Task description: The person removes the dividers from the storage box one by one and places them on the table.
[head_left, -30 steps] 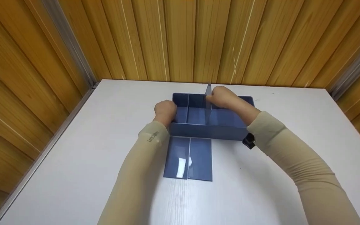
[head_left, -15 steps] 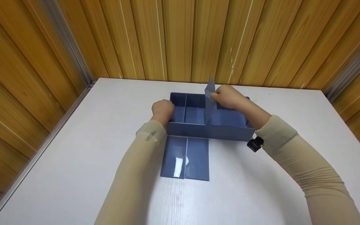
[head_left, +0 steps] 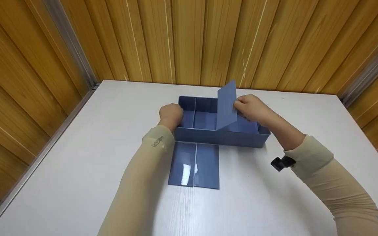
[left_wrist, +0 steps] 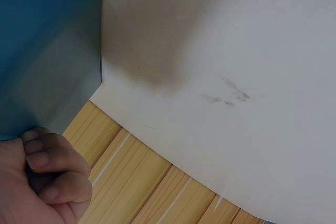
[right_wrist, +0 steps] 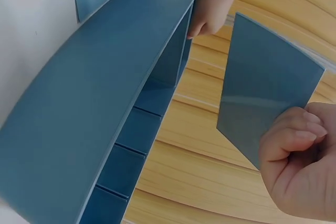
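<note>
A blue-grey storage box (head_left: 221, 137) stands on the table, its long side toward me. My left hand (head_left: 171, 114) grips its left end wall at the rim, fingers curled in the left wrist view. Above the box's middle, my right hand (head_left: 251, 106) pinches a thin rectangular divider panel (head_left: 227, 103) by its right edge. In the right wrist view the divider (right_wrist: 262, 82) is raised clear of the box, whose inner wall shows several slots. Another divider (head_left: 194, 114) stands upright inside, near the left end. The right part of the box interior is partly hidden behind the held divider.
Two flat blue-grey panels (head_left: 207, 167) lie side by side on the white table (head_left: 258, 203), just in front of the box. Wood-patterned walls (head_left: 189, 42) rise behind and at both sides. A black clip-like device (head_left: 282, 163) sits at the right sleeve.
My right hand has pulled the divider up out of the box and moved right, turning its flat face toward me. The left hand has stayed on the box's end.
</note>
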{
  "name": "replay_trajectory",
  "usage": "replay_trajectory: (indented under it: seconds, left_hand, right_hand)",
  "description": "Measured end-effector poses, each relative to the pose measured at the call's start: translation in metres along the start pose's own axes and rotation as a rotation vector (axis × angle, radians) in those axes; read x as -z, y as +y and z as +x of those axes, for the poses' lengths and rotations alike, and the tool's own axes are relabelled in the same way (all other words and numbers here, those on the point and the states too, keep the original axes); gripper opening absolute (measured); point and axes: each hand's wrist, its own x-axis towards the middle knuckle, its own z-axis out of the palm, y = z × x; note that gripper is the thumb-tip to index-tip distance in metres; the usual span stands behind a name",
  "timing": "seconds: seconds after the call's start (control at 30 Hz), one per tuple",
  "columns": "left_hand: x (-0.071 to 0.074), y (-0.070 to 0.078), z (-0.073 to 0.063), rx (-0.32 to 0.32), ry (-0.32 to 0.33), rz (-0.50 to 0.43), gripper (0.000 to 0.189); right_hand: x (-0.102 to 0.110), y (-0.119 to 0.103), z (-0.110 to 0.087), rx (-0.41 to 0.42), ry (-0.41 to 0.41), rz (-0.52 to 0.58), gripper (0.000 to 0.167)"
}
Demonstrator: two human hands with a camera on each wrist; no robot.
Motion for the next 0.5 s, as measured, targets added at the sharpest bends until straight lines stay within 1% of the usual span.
replay_trajectory:
  seconds: [0.1, 0.17, 0.33, 0.5]
  left_hand:
    - [0.000, 0.001, -0.002, -0.001, -0.003, -0.011, 0.040]
    - [-0.001, 0.001, -0.002, 0.000, -0.007, -0.013, 0.040]
    - [-0.002, 0.004, -0.002, -0.001, -0.007, -0.023, 0.043]
    - [-0.002, 0.005, -0.002, 0.000, -0.005, -0.036, 0.043]
  right_hand:
    - [0.001, 0.006, -0.014, -0.016, -0.014, 0.086, 0.034]
    - [0.003, 0.011, -0.025, -0.020, -0.027, 0.120, 0.034]
    - [0.005, 0.029, -0.052, -0.021, -0.066, 0.154, 0.037]
    - [0.002, 0.043, -0.075, -0.016, -0.126, 0.184, 0.035]
